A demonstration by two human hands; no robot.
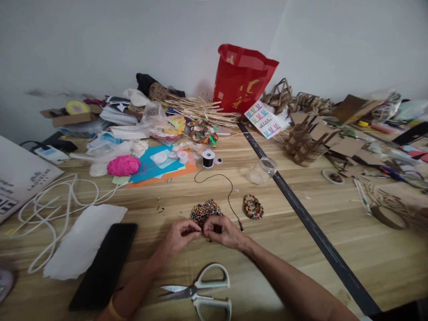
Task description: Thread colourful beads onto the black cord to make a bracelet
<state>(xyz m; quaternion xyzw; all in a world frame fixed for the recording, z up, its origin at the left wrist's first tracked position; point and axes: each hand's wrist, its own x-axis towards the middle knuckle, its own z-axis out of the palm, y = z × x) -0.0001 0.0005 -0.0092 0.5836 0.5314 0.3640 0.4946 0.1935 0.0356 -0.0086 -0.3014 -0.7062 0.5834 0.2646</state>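
Note:
My left hand (pixel 180 235) is closed in a pinch, its fingertips meeting those of my right hand (pixel 224 231), also pinching. Whatever lies between the fingertips is too small to make out. Just beyond them is a pile of multicoloured beads (pixel 204 210), partly covered by my right hand. A black cord (pixel 230 189) curves from a black spool (pixel 207 159) to several beads (pixel 241 226) strung beside my right wrist. To the right lies a group of beaded bracelets (pixel 253 207). White-handled scissors (pixel 191 292) rest with blades apart, nearer to me than my hands.
A black phone (pixel 104 267) and white paper (pixel 85 240) lie left, near a coiled white cable (pixel 55 223). Behind are pink yarn (pixel 123 165), a clear jar (pixel 262 171) and a red bag (pixel 242 82). Woven baskets (pixel 301 142) and cardboard crowd the right. A dark strip (pixel 301 209) crosses the table.

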